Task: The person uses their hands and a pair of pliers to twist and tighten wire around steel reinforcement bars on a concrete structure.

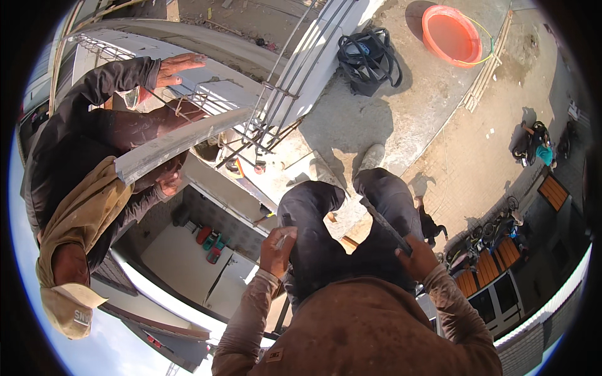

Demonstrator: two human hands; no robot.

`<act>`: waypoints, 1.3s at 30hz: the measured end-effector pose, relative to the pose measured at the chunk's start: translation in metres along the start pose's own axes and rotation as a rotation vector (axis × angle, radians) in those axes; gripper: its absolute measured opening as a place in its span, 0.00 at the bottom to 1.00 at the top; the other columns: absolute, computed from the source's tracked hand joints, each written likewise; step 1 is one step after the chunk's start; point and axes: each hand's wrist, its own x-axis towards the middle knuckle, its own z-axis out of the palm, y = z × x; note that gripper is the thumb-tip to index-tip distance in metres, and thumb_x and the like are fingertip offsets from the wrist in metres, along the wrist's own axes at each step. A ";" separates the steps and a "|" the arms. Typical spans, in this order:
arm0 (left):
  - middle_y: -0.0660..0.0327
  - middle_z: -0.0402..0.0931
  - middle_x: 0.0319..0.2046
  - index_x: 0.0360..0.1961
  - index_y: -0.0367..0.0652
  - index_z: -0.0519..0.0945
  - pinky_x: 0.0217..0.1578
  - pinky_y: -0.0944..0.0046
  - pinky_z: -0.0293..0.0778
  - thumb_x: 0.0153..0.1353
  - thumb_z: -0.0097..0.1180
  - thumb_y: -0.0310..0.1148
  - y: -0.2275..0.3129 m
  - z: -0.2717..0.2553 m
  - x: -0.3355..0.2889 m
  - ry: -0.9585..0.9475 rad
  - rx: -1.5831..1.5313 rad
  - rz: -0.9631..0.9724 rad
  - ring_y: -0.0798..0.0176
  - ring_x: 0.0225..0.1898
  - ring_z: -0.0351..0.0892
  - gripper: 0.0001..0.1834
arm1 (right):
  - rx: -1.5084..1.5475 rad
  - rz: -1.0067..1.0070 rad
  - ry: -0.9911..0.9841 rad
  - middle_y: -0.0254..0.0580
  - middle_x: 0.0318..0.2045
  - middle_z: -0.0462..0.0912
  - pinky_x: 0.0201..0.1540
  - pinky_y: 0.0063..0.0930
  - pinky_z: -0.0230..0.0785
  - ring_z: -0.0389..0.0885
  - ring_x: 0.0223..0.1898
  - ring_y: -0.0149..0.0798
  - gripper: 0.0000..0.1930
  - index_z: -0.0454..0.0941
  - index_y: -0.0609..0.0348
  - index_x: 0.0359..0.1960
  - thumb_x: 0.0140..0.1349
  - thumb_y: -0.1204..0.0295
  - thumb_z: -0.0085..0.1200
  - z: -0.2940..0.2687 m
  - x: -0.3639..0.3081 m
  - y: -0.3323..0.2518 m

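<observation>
Right hand (419, 258) grasps the dark bar (384, 220) by its near end, over our right thigh (404, 213), so we'd best angle its tip clear of the far-left rebar (263, 133); left hand (278, 252) curled, can't tell if loaded.

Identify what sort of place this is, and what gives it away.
Most likely a building site: bare, tied steel rebar stands by a white wall, a wide orange-red tub sits on dusty ground, and the right hand grips a dark bar.
</observation>
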 end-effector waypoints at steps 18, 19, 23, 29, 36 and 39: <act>0.47 0.71 0.58 0.66 0.34 0.63 0.61 0.51 0.66 0.74 0.42 0.49 -0.065 0.008 0.198 -0.031 -0.966 0.523 0.49 0.60 0.72 0.31 | -0.345 -0.744 0.601 0.56 0.28 0.79 0.32 0.49 0.71 0.80 0.32 0.64 0.24 0.67 0.59 0.48 0.51 0.78 0.65 -0.039 0.219 -0.043; 0.46 0.71 0.58 0.67 0.33 0.62 0.61 0.51 0.66 0.73 0.40 0.51 -0.066 0.006 0.199 -0.048 -0.943 0.539 0.49 0.60 0.72 0.33 | -0.351 -0.745 0.621 0.56 0.28 0.79 0.32 0.49 0.71 0.80 0.32 0.64 0.24 0.67 0.59 0.48 0.51 0.78 0.65 -0.034 0.219 -0.040; 0.50 0.69 0.59 0.67 0.40 0.61 0.61 0.50 0.65 0.74 0.37 0.54 -0.071 0.000 0.203 -0.133 -0.878 0.661 0.49 0.60 0.71 0.32 | -0.357 -0.769 0.747 0.52 0.22 0.76 0.27 0.42 0.67 0.78 0.26 0.59 0.14 0.71 0.61 0.37 0.53 0.77 0.64 -0.015 0.209 -0.037; 0.50 0.69 0.59 0.66 0.38 0.62 0.62 0.51 0.65 0.74 0.38 0.55 -0.050 0.005 0.189 -0.265 -1.026 0.620 0.50 0.61 0.71 0.33 | -0.412 -0.880 0.929 0.51 0.23 0.75 0.27 0.36 0.66 0.75 0.23 0.53 0.07 0.74 0.66 0.26 0.56 0.78 0.60 0.013 0.164 -0.074; 0.48 0.67 0.62 0.66 0.37 0.61 0.65 0.52 0.61 0.73 0.41 0.48 -0.038 -0.003 0.182 -0.372 -1.233 0.610 0.48 0.65 0.67 0.29 | -0.588 -0.901 0.872 0.52 0.32 0.79 0.35 0.36 0.70 0.79 0.31 0.55 0.04 0.77 0.67 0.30 0.54 0.81 0.60 0.021 0.123 -0.132; 0.49 0.66 0.63 0.67 0.36 0.61 0.67 0.50 0.59 0.72 0.43 0.43 -0.039 -0.009 0.184 -0.433 -1.334 0.606 0.47 0.67 0.64 0.29 | -0.716 -0.820 0.841 0.51 0.42 0.80 0.46 0.38 0.73 0.80 0.42 0.55 0.11 0.80 0.65 0.36 0.48 0.83 0.60 0.017 0.113 -0.164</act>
